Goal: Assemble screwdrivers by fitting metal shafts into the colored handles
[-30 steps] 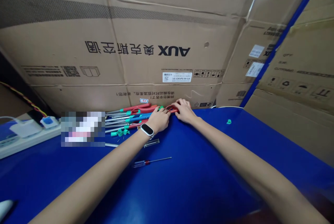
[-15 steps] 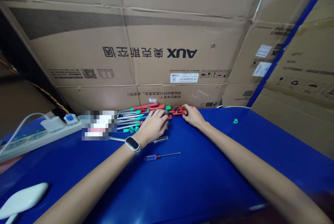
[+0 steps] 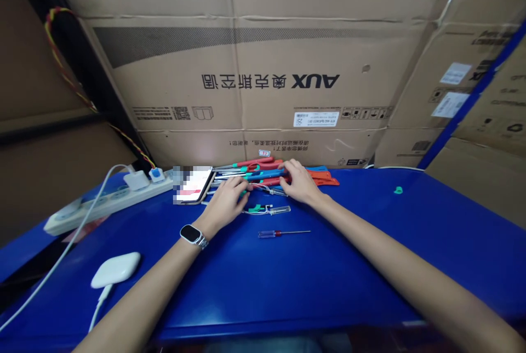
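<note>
The left hand (image 3: 226, 200) rests with fingers loosely bent over the near side of a pile of slim tools (image 3: 265, 175); the right hand (image 3: 303, 184) curls its fingers against their handles. Whether either grips one cannot be told. The red- and blue-handled pile, its metal shafts pointing left, lies at the back of the bench (image 3: 349, 287), partly hidden by both hands.

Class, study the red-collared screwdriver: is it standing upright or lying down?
Lying down: the screwdriver has its handle and metal shaft stretched lengthwise along the blue tabletop.

Brown printed cardboard (image 3: 267, 51) stands behind a glossy blue tabletop (image 3: 320, 282).
</note>
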`<state>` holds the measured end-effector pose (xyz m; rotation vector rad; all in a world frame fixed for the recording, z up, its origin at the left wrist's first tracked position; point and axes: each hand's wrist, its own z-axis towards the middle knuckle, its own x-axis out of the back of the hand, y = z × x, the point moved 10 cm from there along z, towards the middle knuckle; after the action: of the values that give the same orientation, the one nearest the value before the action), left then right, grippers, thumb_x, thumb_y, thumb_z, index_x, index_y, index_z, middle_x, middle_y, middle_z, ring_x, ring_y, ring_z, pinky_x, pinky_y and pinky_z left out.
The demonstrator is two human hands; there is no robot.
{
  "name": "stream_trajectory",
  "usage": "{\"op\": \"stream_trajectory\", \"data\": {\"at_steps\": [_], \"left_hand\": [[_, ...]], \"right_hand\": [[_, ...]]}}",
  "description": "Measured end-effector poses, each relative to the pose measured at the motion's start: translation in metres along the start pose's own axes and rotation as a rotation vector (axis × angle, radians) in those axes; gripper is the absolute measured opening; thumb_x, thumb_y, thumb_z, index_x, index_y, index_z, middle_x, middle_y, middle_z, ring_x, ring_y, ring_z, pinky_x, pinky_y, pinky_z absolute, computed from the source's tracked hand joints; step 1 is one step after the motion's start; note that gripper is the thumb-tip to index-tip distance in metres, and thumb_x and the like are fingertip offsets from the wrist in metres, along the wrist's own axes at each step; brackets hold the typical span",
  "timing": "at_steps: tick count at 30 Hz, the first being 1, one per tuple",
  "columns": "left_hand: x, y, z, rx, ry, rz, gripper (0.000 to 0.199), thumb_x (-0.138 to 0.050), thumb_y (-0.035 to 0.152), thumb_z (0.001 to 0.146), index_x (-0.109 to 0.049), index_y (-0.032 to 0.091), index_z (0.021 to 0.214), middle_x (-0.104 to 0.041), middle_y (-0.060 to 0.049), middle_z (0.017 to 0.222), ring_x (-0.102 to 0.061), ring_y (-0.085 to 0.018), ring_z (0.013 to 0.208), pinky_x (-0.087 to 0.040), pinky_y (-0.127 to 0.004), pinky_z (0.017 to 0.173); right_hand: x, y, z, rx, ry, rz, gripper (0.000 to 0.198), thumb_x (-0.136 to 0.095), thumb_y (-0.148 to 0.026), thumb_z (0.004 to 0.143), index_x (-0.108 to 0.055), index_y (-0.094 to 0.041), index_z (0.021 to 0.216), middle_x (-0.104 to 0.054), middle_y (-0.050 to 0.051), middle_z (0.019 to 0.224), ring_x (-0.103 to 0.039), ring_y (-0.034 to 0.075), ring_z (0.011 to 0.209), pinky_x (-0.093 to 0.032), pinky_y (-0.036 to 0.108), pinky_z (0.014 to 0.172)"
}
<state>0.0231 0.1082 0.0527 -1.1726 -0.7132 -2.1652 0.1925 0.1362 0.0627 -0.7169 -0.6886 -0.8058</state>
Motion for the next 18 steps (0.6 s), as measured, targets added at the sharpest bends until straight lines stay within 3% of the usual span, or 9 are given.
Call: {"op": "stream_trajectory", "data": {"at_steps": [2, 6, 12, 18], "left_hand": [[0.000, -0.003, -0.003, 0.018, -0.017, -0.026, 0.017, -0.045, 0.021, 0.094, -0.062, 0.021, 0.100, -0.063, -0.009, 0.108, -0.058, -0.025, 0.105, -0.047, -0.043, 0.094], [-0.002, -0.001, -0.007, -0.010, -0.058, -0.066, 0.015, -0.050, 0.026, 0.093, -0.063, 0.020, 0.098, -0.064, -0.009, 0.106, -0.058, -0.026, 0.106, -0.047, -0.043, 0.095], [0.003, -0.015, -0.003, 0.014, 0.009, 0.067, 0.023, -0.046, 0.024, 0.095, -0.061, 0.020, 0.112, -0.063, -0.011, 0.118, -0.056, -0.027, 0.113, -0.045, -0.045, 0.097], [-0.008, -0.035, 0.003, 0.103, -0.057, 0.168, 0.026, -0.047, 0.024, 0.095, -0.062, 0.017, 0.114, -0.066, -0.013, 0.113, -0.058, -0.030, 0.111, -0.044, -0.048, 0.096]], "right_hand": [[-0.008, -0.015, 0.010, 0.066, -0.064, -0.080, 0.028, -0.056, -0.022, 0.083, -0.062, -0.019, 0.110, -0.062, 0.010, 0.109, -0.053, 0.027, 0.103, -0.041, 0.039, 0.087], [-0.026, -0.023, 0.026, 0.072, -0.221, -0.157, 0.024, -0.058, -0.025, 0.083, -0.067, -0.019, 0.105, -0.066, 0.011, 0.111, -0.052, 0.030, 0.105, -0.038, 0.045, 0.091], [-0.036, -0.016, 0.037, 0.051, -0.277, -0.184, 0.031, -0.060, -0.027, 0.084, -0.068, -0.018, 0.113, -0.066, 0.015, 0.116, -0.051, 0.033, 0.108, -0.036, 0.049, 0.094], [-0.042, -0.014, 0.041, 0.067, -0.330, -0.217, 0.034, -0.061, -0.029, 0.086, -0.070, -0.019, 0.117, -0.064, 0.016, 0.111, -0.050, 0.034, 0.109, -0.036, 0.049, 0.095]]}}
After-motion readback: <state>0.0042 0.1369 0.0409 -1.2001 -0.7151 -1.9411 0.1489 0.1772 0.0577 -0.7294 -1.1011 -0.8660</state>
